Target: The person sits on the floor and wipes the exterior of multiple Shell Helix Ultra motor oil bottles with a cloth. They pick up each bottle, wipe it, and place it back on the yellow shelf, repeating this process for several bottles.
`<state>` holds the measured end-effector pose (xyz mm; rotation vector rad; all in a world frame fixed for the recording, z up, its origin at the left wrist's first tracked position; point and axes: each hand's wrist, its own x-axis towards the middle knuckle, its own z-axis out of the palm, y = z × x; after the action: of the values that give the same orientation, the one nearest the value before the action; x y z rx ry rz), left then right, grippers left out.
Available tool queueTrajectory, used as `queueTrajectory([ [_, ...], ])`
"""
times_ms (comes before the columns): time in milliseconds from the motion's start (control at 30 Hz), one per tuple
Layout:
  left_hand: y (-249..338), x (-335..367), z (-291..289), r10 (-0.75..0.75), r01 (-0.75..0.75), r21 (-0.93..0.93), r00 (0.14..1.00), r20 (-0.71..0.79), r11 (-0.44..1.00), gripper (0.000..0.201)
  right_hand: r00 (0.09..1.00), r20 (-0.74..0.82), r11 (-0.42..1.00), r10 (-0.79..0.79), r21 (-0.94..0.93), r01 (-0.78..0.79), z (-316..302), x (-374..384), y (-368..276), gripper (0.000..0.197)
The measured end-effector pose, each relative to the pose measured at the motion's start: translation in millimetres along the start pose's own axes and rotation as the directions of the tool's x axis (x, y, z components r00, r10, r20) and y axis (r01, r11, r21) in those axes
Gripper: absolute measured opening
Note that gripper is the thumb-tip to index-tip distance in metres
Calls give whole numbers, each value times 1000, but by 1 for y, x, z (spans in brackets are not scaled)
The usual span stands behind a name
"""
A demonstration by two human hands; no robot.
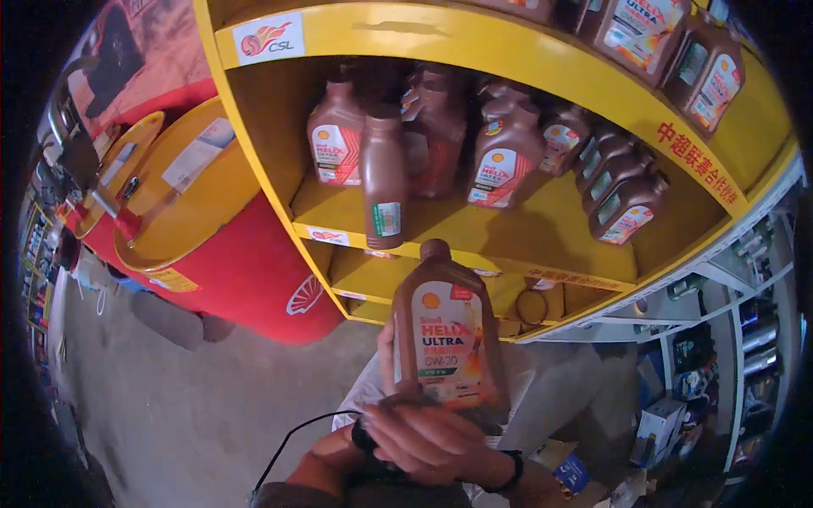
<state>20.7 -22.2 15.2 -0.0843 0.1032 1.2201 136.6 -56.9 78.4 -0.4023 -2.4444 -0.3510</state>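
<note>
A brown plastic motor oil bottle [449, 330] with a light label stands nearly upright before me, its capped neck toward the shelf. My left hand [386, 354] grips it from the left side and behind; most of that hand is hidden by the bottle and my other hand. Across the bottle's lower front lies my right hand [428, 436], its fingers stretched toward the left and slightly blurred. Whether its fingertips press on the bottle I cannot tell. Dark bands circle both wrists.
A yellow shelf unit [508, 250] ahead holds several similar brown bottles, one [385, 178] at its front edge. Red drums with yellow lids [182, 182] stand at the left. Grey racks [720, 364] with goods are at the right, above an open carton [559, 466] low down.
</note>
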Motion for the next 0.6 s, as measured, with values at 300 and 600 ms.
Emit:
queueTrajectory([
  [300, 7, 4, -2, 112, -125, 164, 990, 88, 978, 80, 856, -83, 859, 510, 91, -503, 21, -30, 8, 37],
  [600, 5, 6, 12, 116, -115, 18, 993, -19, 993, 61, 421, -480, 614, 770, 378, -692, 38, -67, 10, 45],
])
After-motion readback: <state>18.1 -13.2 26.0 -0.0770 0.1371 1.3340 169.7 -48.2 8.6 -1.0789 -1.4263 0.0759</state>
